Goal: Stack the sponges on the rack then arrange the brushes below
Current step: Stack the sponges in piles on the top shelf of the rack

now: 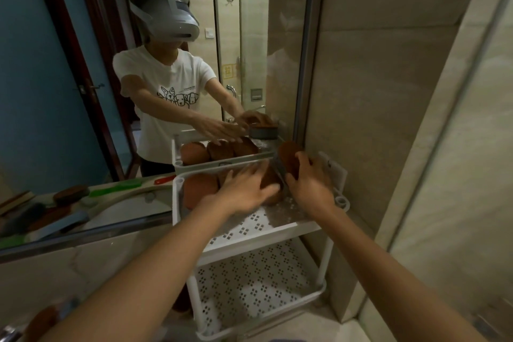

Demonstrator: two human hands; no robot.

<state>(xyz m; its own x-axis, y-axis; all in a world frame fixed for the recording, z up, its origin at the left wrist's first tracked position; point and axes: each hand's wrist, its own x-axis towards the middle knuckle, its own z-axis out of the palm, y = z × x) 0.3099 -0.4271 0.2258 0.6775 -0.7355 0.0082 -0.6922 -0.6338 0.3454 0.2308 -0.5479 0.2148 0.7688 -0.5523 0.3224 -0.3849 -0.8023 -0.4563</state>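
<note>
Sponge (287,158) upright in right hand (311,186), left hand (247,189) presses other sponges (200,189).

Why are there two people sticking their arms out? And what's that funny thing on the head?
It is only one person. They wear a camera on their head, in the grey headset, and it looks forward and down. So the two arms at the bottom are their own. The person facing you is just their reflection in the mirror.

In front stands a white rack with shelves full of little holes. Brown sponges lie on its top shelf. The left hand rests flat on them. The right hand grips an extra sponge, stood on its edge. Some brushes show in the mirror, over on the left.
</note>
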